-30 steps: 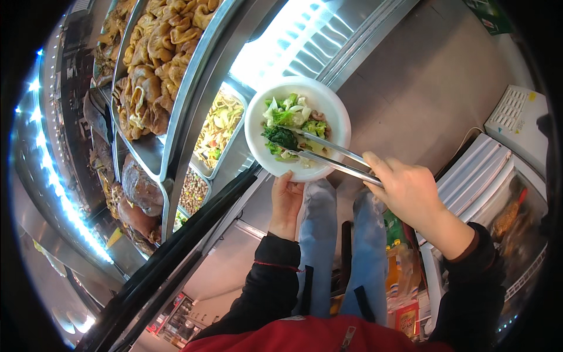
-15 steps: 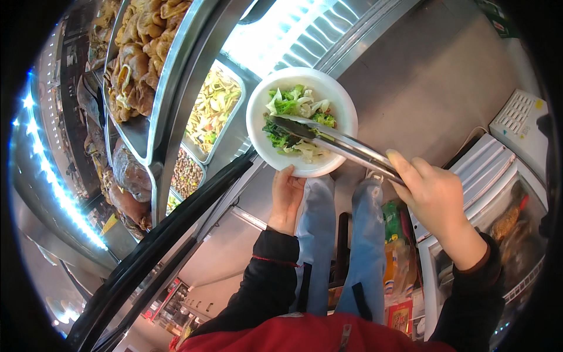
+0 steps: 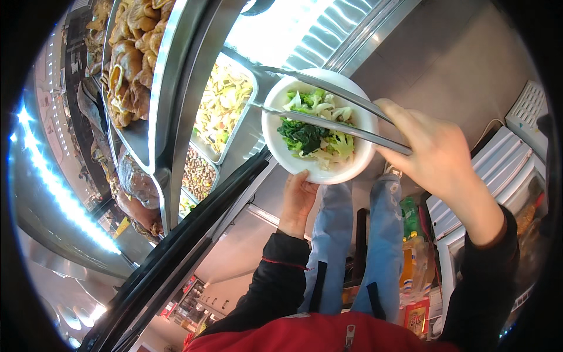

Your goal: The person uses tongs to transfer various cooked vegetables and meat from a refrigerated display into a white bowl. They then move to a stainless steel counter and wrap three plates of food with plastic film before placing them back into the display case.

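White bowl (image 3: 319, 170): greens (image 3: 305, 136); tray (image 3: 230, 154): shredded vegetables.

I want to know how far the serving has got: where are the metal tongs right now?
In the head view, the metal tongs are in the right hand, stretched leftward across the white bowl, tips over the tray of pale vegetables.
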The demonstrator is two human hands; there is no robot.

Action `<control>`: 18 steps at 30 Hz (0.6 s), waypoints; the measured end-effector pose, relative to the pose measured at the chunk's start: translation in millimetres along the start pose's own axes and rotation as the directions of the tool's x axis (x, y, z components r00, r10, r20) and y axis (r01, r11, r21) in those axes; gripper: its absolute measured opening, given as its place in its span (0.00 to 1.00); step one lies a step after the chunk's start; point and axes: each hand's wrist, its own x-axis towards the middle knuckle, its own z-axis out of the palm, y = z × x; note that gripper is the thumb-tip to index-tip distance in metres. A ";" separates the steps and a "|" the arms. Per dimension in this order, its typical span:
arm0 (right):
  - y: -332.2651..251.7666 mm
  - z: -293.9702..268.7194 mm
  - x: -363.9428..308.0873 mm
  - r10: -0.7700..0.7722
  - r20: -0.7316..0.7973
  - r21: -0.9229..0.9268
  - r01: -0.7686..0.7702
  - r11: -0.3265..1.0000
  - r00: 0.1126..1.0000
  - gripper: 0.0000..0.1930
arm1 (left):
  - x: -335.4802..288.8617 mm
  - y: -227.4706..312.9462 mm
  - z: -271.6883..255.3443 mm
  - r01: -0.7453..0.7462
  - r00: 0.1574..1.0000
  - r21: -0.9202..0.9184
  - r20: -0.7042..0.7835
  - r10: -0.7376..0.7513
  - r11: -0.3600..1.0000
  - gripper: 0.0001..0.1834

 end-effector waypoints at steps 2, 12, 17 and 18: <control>-6.3 24.7 34.7 -0.002 0.252 0.029 -0.006 1.000 0.968 0.25 | -1.8 -4.0 -2.3 0.029 1.000 -0.042 -0.003 -0.029 0.999 0.23; -98.2 133.3 145.1 -0.015 0.230 -0.055 0.028 0.998 0.973 0.14 | 1.0 -10.8 -9.9 0.066 0.997 -0.123 0.049 -0.060 0.990 0.18; -71.4 121.7 135.8 -0.101 0.242 -0.044 0.114 0.992 0.965 0.10 | 4.5 -10.8 -6.9 0.003 1.000 -0.102 0.008 -0.002 0.995 0.20; -69.6 118.4 135.1 -0.121 0.223 -0.044 0.134 0.990 0.967 0.09 | 4.2 -11.2 -5.9 -0.030 0.998 -0.111 0.044 0.035 0.993 0.21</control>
